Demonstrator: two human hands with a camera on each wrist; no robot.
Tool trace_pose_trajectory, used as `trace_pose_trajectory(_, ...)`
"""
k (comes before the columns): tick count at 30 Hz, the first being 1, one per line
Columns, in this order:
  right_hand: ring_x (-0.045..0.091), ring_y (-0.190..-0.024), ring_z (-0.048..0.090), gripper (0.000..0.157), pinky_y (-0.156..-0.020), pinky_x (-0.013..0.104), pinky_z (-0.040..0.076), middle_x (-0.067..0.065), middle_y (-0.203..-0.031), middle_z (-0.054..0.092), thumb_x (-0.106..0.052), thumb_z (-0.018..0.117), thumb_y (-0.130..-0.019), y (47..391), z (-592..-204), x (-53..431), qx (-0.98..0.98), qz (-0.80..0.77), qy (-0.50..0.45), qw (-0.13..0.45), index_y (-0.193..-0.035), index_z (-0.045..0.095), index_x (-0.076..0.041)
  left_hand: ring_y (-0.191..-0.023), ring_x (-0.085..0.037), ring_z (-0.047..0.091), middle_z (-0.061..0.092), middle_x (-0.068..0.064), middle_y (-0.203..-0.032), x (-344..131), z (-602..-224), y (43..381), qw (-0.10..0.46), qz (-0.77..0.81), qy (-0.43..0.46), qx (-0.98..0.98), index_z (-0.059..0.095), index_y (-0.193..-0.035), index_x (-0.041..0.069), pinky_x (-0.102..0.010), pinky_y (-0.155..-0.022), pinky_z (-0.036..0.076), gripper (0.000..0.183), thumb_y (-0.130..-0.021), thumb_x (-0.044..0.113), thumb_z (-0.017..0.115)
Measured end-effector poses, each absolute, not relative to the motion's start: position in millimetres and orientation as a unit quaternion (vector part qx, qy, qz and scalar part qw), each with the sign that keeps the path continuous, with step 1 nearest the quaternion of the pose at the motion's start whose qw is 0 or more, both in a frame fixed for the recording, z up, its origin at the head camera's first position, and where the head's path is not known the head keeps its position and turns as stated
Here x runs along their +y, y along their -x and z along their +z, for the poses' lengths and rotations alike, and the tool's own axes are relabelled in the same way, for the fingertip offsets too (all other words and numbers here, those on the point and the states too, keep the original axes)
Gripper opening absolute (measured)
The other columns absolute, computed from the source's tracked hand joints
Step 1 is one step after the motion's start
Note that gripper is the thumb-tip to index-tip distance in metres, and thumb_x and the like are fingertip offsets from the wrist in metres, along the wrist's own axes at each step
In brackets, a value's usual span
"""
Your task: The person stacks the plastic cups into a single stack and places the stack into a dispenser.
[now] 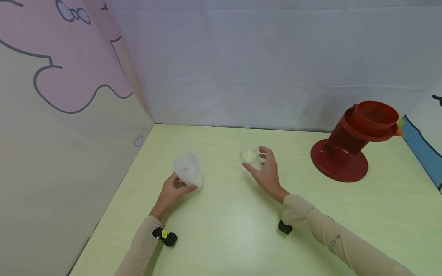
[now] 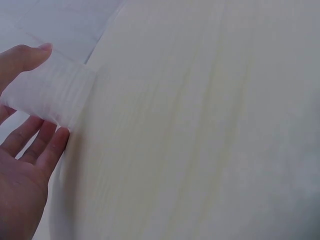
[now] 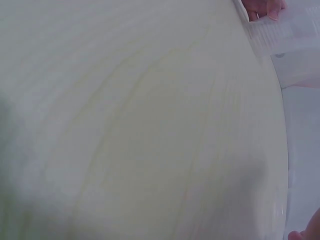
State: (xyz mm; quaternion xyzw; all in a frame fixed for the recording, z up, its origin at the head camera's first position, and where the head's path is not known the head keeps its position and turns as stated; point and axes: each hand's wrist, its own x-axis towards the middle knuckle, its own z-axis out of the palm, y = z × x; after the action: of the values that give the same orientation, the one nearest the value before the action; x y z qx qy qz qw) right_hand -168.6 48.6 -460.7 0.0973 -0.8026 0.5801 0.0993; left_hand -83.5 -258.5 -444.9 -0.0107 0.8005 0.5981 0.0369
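My left hand [image 1: 174, 191] grips a stack of frosted, translucent plastic cups [image 1: 187, 168] above the left part of the table, tilted, its mouth facing up. In the left wrist view, the thumb lies over the ribbed stack [image 2: 52, 87] and the other fingers are beneath it. A single clear plastic cup [image 1: 249, 155] stands farther back near the middle; its see-through walls are hard to make out. My right hand [image 1: 267, 174] is beside this cup, with thumb and fingers spread apart around its near right side. Whether they touch it is unclear.
A red plastic piece [image 1: 345, 149] with a round base, a thick column and a wide ringed top stands at the right back. The pale wooden table [image 1: 221, 230] meets a white cloth backdrop [image 1: 224, 76] behind and a printed wall [image 1: 86, 153] at left.
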Motion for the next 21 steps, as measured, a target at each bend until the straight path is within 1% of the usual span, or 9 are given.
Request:
trace_pose_trajectory(6, 0.037, -0.116, 0.048, 0.072, -0.092, 0.045, 0.043, 0.02, -0.13, 0.044, -0.026, 0.078, -0.079, 176, -462, 47, -0.806, 0.579, -0.083, 0.093, -0.132, 0.037, 0.0, -0.114, -0.032, 0.056, 0.049, -0.012, -0.135, -260, -445, 83, 0.037, 0.598, 0.013, 0.801, 0.042, -0.139, 0.011, -0.033, -0.088, 0.05, 0.073, -0.076, 0.009, 0.08)
trace_pose_trajectory(15, 0.035, -0.122, 0.046, 0.08, -0.096, 0.046, 0.042, 0.022, -0.136, 0.04, -0.026, 0.078, -0.08, 188, -462, 44, -0.81, 0.577, -0.074, 0.075, -0.139, 0.031, 0.001, -0.113, -0.03, 0.056, 0.05, -0.012, -0.134, -261, -448, 85, 0.039, 0.601, 0.007, 0.798, 0.042, -0.139, 0.011, -0.032, -0.088, 0.05, 0.073, -0.077, 0.009, 0.079)
trace_pose_trajectory(21, 0.036, -0.123, 0.046, 0.08, -0.097, 0.046, 0.042, 0.021, -0.137, 0.041, -0.025, 0.077, -0.081, 196, -459, 41, -0.806, 0.584, -0.064, 0.073, -0.139, 0.029, 0.001, -0.113, -0.03, 0.056, 0.05, -0.01, -0.135, -269, -469, 91, 0.036, 0.604, 0.009, 0.796, 0.042, -0.139, 0.015, -0.034, -0.088, 0.05, 0.074, -0.076, 0.012, 0.081)
